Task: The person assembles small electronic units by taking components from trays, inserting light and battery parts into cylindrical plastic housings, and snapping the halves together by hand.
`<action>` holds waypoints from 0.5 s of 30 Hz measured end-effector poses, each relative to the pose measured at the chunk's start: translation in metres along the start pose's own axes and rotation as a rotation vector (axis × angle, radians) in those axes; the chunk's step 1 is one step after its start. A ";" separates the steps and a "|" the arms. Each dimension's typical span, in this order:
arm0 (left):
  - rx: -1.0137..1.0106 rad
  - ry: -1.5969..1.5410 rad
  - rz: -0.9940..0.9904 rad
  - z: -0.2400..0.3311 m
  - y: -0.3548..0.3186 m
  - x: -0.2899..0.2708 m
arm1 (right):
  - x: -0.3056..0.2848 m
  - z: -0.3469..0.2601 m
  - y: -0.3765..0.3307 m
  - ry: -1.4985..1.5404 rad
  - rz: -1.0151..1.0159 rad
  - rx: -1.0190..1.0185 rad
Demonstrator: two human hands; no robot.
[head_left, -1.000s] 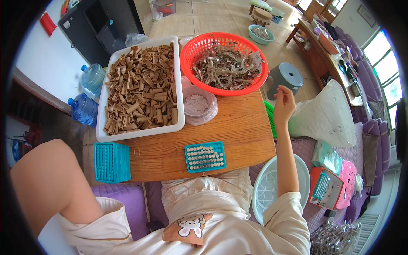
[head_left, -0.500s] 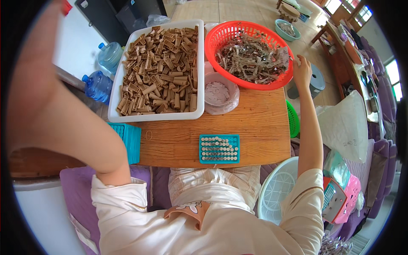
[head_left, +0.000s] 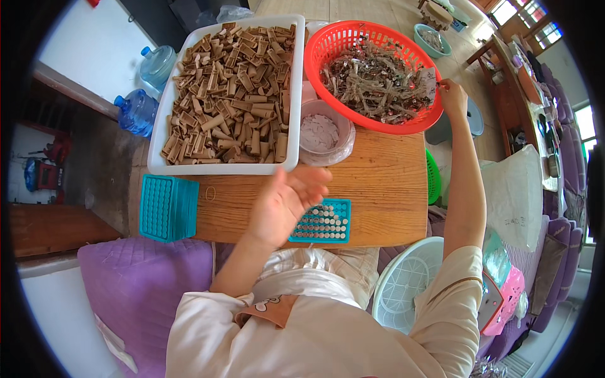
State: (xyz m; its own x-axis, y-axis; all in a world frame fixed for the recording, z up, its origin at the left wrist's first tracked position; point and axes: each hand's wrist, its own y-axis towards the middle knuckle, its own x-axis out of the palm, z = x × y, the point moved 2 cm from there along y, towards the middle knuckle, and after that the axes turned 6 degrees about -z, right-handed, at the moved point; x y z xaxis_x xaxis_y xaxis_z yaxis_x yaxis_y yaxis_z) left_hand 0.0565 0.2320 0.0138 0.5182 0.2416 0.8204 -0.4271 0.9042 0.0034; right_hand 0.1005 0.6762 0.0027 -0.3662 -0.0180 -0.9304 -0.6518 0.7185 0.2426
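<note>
My left hand [head_left: 287, 205] hovers palm up with its fingers apart and nothing in it. Beneath it, partly covered, a small teal tray [head_left: 339, 220] holds rows of pale round pieces, with vacant holes at its upper right. At the far right, my right hand [head_left: 454, 99] is closed at the rim of a red plastic basket [head_left: 397, 129]; its fingertips are partly hidden. Small clear plastic and metal parts [head_left: 375, 85] are heaped in the basket. A clear strip lies inside the rim beside those fingers.
A large white tub [head_left: 227, 169] of brown half-round pieces stands at the table's back left. Beside it is a bowl [head_left: 324, 135] with pale flakes. Stacked teal trays [head_left: 167, 208] sit at the left edge. A pale round basket [head_left: 403, 290] stands beside my lap.
My left arm, raised high on the left, has come down over the small teal tray. The red basket has shifted slightly right at my right hand. The view has also moved a little.
</note>
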 end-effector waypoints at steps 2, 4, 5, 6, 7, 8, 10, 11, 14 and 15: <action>-0.063 0.032 0.040 -0.026 -0.016 0.003 | -0.002 0.004 0.000 0.036 -0.024 -0.007; -0.236 0.087 0.038 -0.044 -0.029 0.005 | 0.001 0.011 0.000 0.071 -0.056 -0.007; -0.245 0.080 0.044 -0.046 -0.032 0.004 | 0.004 0.017 -0.001 0.135 -0.040 0.001; -0.287 0.089 0.024 -0.048 -0.035 0.003 | 0.008 0.024 -0.002 0.197 -0.022 0.011; -0.316 0.106 0.002 -0.048 -0.041 0.004 | 0.007 0.024 -0.005 0.198 -0.021 0.010; -0.318 0.107 0.000 -0.046 -0.045 0.003 | 0.004 0.026 -0.009 0.366 0.098 -0.007; -0.276 0.133 -0.047 -0.036 -0.047 0.005 | -0.005 0.019 -0.021 0.535 0.213 -0.024; -0.263 0.131 -0.033 -0.032 -0.046 0.003 | -0.017 -0.009 -0.033 0.607 0.242 -0.076; -0.096 0.507 -0.043 -0.011 -0.033 0.014 | -0.057 -0.089 -0.096 0.769 0.160 -0.244; -0.094 0.508 -0.039 -0.010 -0.027 0.015 | -0.063 -0.110 -0.122 0.747 0.086 -0.309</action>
State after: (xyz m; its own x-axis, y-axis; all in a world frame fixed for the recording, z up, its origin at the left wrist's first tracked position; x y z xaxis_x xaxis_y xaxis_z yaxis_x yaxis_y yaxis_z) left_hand 0.0837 0.2151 0.0205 0.8366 0.3268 0.4397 -0.3441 0.9380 -0.0422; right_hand 0.1297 0.5133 0.0616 -0.6986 -0.5096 -0.5022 -0.7153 0.5159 0.4715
